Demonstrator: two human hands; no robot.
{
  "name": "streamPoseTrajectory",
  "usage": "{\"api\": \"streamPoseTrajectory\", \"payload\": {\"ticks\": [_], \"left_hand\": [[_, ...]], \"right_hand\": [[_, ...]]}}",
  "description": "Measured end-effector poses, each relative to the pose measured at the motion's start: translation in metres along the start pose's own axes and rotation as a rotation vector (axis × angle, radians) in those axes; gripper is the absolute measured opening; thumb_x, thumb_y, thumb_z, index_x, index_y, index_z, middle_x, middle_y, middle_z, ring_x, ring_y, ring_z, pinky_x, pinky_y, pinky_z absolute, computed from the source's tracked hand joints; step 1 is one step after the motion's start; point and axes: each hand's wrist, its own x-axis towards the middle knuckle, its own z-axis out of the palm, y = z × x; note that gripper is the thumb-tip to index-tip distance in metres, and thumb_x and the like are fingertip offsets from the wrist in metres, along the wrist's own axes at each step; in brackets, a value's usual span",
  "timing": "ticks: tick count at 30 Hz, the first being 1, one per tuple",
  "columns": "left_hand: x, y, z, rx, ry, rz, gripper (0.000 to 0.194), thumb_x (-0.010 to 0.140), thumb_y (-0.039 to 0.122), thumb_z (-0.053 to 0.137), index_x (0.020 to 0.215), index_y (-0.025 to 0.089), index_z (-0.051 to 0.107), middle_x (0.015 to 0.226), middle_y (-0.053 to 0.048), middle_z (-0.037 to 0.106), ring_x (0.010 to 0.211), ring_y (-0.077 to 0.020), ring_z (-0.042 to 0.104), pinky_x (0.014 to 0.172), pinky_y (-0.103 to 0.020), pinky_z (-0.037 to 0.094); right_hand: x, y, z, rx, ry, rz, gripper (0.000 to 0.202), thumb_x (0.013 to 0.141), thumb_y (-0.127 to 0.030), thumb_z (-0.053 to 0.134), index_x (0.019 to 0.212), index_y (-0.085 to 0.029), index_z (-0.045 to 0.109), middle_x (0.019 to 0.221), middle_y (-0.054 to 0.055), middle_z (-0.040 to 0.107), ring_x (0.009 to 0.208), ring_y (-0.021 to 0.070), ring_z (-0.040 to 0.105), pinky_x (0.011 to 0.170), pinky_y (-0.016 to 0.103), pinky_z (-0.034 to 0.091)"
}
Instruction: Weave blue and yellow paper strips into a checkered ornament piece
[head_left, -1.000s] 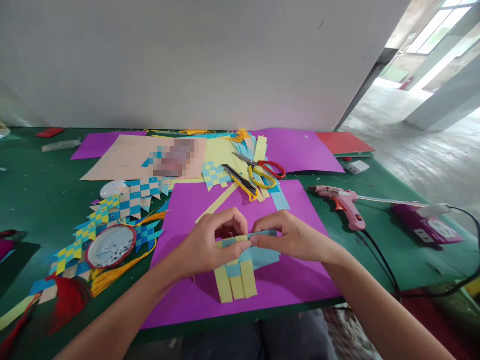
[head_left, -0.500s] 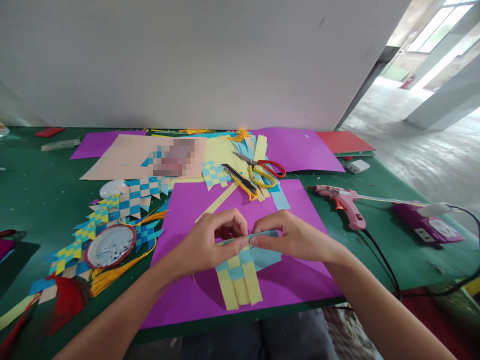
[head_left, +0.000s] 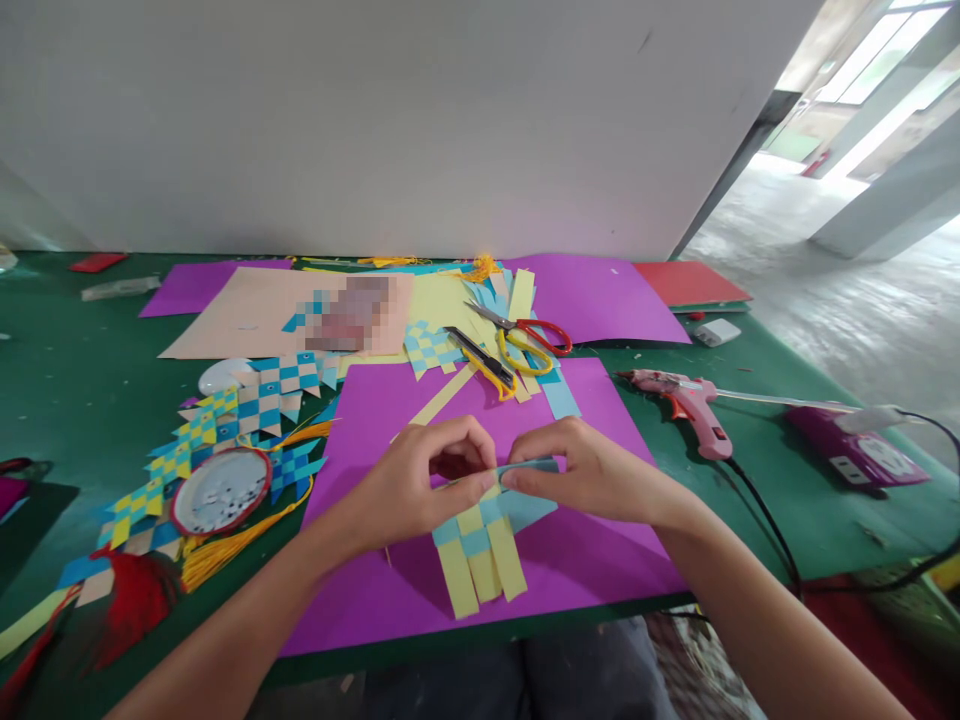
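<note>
Between my hands is a piece of woven paper strips [head_left: 480, 545] in pale yellow and light blue, its yellow ends hanging toward me over a purple sheet [head_left: 600, 560]. My left hand [head_left: 446, 475] pinches the weave's upper edge between thumb and fingers. Close beside it, my right hand [head_left: 566, 470] is closed on a light blue paper strip [head_left: 536, 466] at the same edge. Another blue end fans out under the right hand. Just beyond lie a yellow paper strip [head_left: 442, 395], a utility knife [head_left: 484, 365] and scissors [head_left: 521, 330].
A pink glue gun [head_left: 686, 400] with a cord rests at right, near a purple box [head_left: 855, 455]. At left, finished woven paper fish [head_left: 281, 385] surround a dish of small eyes [head_left: 223, 490] and a red tassel [head_left: 135, 605]. A white wall [head_left: 375, 130] rises behind the table.
The woven piece has shifted and tilted slightly, its yellow ends swinging a little to the right. Both hands keep their hold in nearly the same place.
</note>
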Motion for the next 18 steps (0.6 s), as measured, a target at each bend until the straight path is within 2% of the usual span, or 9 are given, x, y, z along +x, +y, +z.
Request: {"api": "streamPoseTrajectory", "payload": {"ticks": [4,7,10,14,18], "left_hand": [[0.0,-0.001,0.001,-0.001,0.018,-0.031,0.015,0.087,0.035,0.056,0.09,0.02,0.058,0.073,0.002,0.062,0.067,-0.0126,0.06,0.059,-0.02,0.046],[0.001,-0.001,0.001,0.028,0.06,-0.047,0.017,0.088,0.036,0.056,0.09,0.02,0.061,0.068,0.002,0.062,0.064,-0.0123,0.06,0.058,-0.02,0.045],[0.001,-0.002,-0.001,0.047,0.099,-0.037,0.02,0.088,0.037,0.056,0.093,0.02,0.064,0.072,0.001,0.065,0.064,-0.0122,0.06,0.058,-0.02,0.044],[0.0,-0.004,-0.003,0.097,0.145,-0.044,0.027,0.089,0.042,0.054,0.101,0.02,0.065,0.074,0.0,0.066,0.064,-0.013,0.057,0.054,-0.02,0.042],[0.001,-0.007,-0.004,0.179,0.206,-0.072,0.031,0.089,0.045,0.053,0.094,0.018,0.067,0.07,0.0,0.064,0.059,-0.0125,0.053,0.051,-0.021,0.039]], "right_hand": [[0.0,0.002,-0.003,-0.012,0.01,-0.001,0.035,0.091,-0.041,0.05,0.068,-0.016,0.057,0.065,-0.002,0.043,0.061,0.0098,0.035,0.054,0.025,0.029],[-0.001,0.003,-0.007,-0.007,0.005,0.006,0.037,0.091,-0.043,0.049,0.065,-0.017,0.052,0.064,-0.003,0.038,0.06,0.0094,0.031,0.053,0.025,0.027],[-0.003,0.003,-0.01,0.015,0.013,0.013,0.038,0.092,-0.043,0.049,0.064,-0.017,0.047,0.062,-0.004,0.033,0.059,0.0092,0.028,0.052,0.024,0.025],[-0.004,0.004,-0.014,0.04,0.031,0.027,0.037,0.092,-0.044,0.048,0.066,-0.017,0.05,0.063,-0.003,0.035,0.059,0.0095,0.031,0.052,0.024,0.027],[-0.006,0.008,-0.018,0.041,0.079,0.04,0.04,0.092,-0.047,0.049,0.065,-0.017,0.049,0.064,-0.003,0.034,0.061,0.0097,0.03,0.053,0.025,0.026]]}}
